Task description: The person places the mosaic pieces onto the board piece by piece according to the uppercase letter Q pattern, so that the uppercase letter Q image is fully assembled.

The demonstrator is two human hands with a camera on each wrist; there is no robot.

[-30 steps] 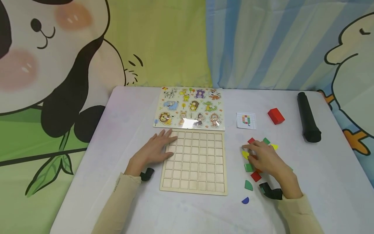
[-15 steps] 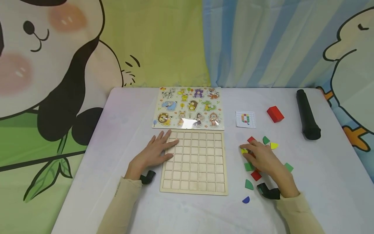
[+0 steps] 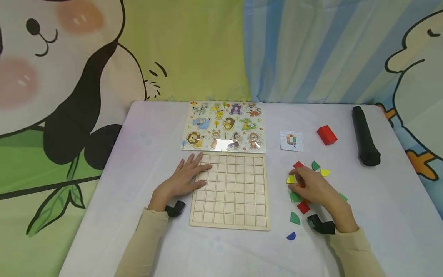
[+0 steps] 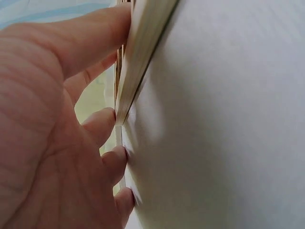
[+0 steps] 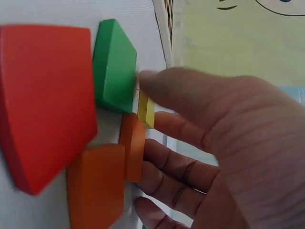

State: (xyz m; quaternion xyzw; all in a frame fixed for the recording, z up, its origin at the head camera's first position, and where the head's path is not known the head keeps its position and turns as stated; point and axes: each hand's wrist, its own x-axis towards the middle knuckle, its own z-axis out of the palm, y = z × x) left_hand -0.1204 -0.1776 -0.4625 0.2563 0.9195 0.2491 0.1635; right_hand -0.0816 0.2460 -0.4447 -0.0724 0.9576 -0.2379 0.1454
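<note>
My left hand (image 3: 185, 175) lies spread over the upper left edge of a wooden grid board (image 3: 230, 198). In the left wrist view, the thumb and fingers rest along the rim of the board (image 4: 143, 57). At the right, my right hand (image 3: 313, 186) pinches a small yellow block (image 3: 290, 179) between thumb and forefinger, low over the table. Its other fingers are bent beside orange blocks (image 5: 97, 183). Close by lie a green block (image 5: 114, 67) and a red block (image 5: 47, 95). The palm hides part of the pile in the head view.
An animal puzzle board (image 3: 223, 127) lies behind the grid board. A pattern card (image 3: 291, 141), a red box-shaped block (image 3: 327, 135) and a black microphone (image 3: 366, 136) are at the back right. A green block (image 3: 295, 218) and a blue half-round block (image 3: 291, 236) lie nearer the front.
My right thumb and forefinger have come together around the yellow block, which has turned and shifted slightly. My left hand stays on the grid board's edge.
</note>
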